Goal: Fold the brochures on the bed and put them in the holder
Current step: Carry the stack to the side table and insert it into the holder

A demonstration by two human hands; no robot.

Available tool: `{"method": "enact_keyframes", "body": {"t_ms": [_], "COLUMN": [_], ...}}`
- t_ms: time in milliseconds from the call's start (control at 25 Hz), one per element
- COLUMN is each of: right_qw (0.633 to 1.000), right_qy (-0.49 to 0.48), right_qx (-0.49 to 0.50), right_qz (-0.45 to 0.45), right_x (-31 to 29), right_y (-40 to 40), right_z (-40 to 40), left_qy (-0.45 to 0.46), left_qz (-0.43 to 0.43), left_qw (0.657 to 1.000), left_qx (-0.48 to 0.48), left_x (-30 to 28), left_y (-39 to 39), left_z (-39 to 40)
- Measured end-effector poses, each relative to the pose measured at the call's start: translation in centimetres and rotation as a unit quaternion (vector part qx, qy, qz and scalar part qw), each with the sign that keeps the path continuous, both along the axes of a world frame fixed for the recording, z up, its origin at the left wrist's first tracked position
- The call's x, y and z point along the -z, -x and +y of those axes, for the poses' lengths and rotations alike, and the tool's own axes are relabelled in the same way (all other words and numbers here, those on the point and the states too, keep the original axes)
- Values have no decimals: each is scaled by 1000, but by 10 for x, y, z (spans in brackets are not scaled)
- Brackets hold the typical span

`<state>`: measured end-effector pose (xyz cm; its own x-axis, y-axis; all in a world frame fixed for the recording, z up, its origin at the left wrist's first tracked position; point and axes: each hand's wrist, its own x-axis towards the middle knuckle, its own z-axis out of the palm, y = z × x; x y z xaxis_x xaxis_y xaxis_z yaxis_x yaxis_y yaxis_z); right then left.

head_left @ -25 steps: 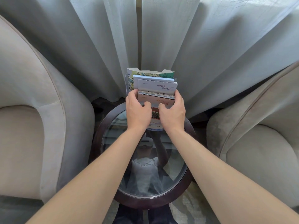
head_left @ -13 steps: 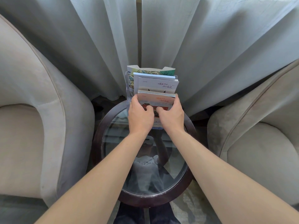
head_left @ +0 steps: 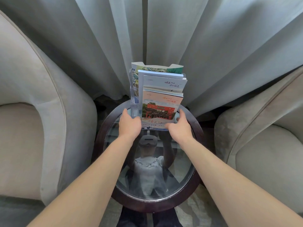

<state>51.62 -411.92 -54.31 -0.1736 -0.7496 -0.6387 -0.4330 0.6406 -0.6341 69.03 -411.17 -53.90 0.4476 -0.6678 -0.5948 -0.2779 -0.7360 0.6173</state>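
Note:
A clear acrylic holder (head_left: 134, 102) stands at the far edge of a round glass table (head_left: 188, 169). Several folded brochures stand in its tiers: a peach one with a red gate picture (head_left: 161, 107) in front, pale blue ones (head_left: 164, 81) behind it, and a green illustrated one (head_left: 157, 69) at the back. My left hand (head_left: 129, 124) is at the holder's lower left corner with relaxed fingers. My right hand (head_left: 179, 126) is at the lower right corner, fingers loosely spread. Neither hand grips anything. Whether the fingertips touch the holder is unclear.
Two beige armchairs flank the table, one on the left (head_left: 32, 128) and one on the right (head_left: 262, 136). Pale grey curtains (head_left: 213, 46) hang close behind the holder. The glass top mirrors a person with a headset.
Both hands let go of the peach brochure, slid down and moved apart to the holder's lower corners. The brochure's front picture is now uncovered and it stands in the front tier.

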Motion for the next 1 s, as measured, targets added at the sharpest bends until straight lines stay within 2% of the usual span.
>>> {"method": "enact_keyframes", "body": {"t_ms": [120, 240, 400, 1000], "right_qw": [1000, 1000, 999, 999], "right_qy": [-1, 11, 32, 40], "right_qx": [-7, -3, -1, 2], "right_qz": [-13, 8, 16, 16], "right_x": [13, 22, 29, 29], "right_y": [-4, -11, -15, -6], "right_z": [5, 6, 2, -9], "left_qy": [7, 6, 23, 35], "left_qz": [35, 5, -32, -28], "left_qw": [999, 1000, 999, 998], "left_qx": [16, -2, 26, 46], "left_x": [11, 18, 22, 24], "left_y": [0, -3, -8, 2], "left_z": [11, 13, 4, -3]}}
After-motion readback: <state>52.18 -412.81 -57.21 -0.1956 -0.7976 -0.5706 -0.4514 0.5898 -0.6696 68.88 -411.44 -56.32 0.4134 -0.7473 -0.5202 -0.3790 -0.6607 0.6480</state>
